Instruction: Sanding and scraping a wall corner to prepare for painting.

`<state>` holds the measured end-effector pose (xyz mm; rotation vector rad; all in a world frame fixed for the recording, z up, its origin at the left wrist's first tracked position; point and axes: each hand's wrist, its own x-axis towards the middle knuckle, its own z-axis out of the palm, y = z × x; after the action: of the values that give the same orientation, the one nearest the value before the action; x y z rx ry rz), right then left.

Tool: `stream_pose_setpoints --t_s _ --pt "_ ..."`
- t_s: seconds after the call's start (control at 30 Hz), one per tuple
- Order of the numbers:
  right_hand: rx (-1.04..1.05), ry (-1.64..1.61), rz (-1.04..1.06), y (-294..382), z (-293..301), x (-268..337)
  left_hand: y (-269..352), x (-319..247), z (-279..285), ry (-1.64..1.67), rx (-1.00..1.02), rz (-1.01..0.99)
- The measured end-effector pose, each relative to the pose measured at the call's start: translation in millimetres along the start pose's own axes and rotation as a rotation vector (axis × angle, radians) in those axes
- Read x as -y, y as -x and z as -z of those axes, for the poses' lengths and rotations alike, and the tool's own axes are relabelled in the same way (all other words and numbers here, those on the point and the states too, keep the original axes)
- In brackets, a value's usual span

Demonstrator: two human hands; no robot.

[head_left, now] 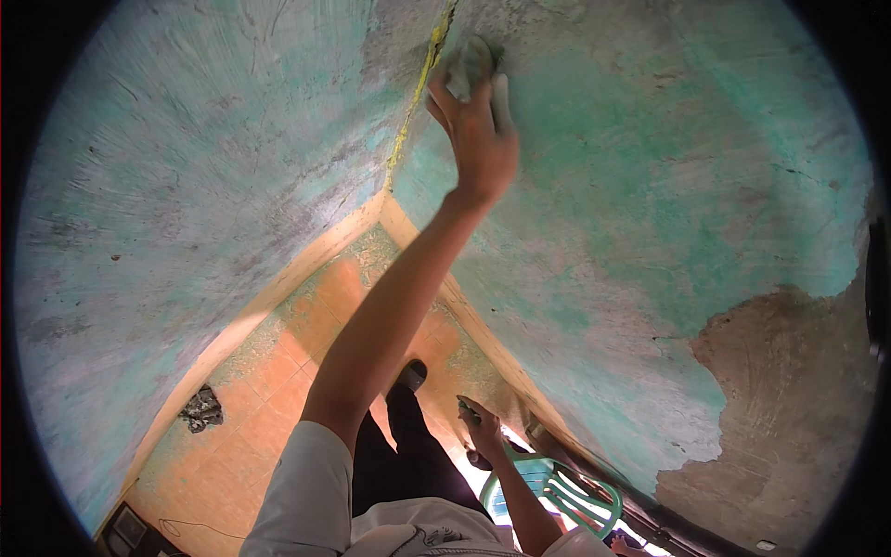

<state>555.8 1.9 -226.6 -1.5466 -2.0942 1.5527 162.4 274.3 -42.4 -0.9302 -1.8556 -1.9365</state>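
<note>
My left hand [477, 139] is raised to the upper part of the right-hand wall [592, 160], close to the corner. Its spread fingers hold a pale, blurred pad or sheet [477, 59] against the worn green paint; the exact kind of thing cannot be told. A crack with yellow filler [418, 90] runs down the corner just left of the fingers. Lower down, away from the wall, my right hand [482, 432] is curled around a small dark greenish object [470, 412], partly hidden by the fingers.
Orange floor tiles [257, 432] carry paint flakes along the baseboard [264, 299]. A crumpled dark piece [202, 409] lies by the left wall. A green plastic chair [585, 498] stands at lower right, a cable [202, 526] at lower left. My dark shoe [414, 374] is near the corner.
</note>
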Motion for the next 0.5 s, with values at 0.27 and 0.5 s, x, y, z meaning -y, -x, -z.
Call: stream_pose_setpoints --t_s 0.27,0.5 --pt "-0.032 -0.042 0.116 3.0 37.7 10.5 70.4 29.2 117.9 -0.137 0.674 -0.113" --pt "-0.117 -0.138 -0.078 10.3 80.9 32.4 168.5 -20.3 281.4 -0.106 0.712 0.678"
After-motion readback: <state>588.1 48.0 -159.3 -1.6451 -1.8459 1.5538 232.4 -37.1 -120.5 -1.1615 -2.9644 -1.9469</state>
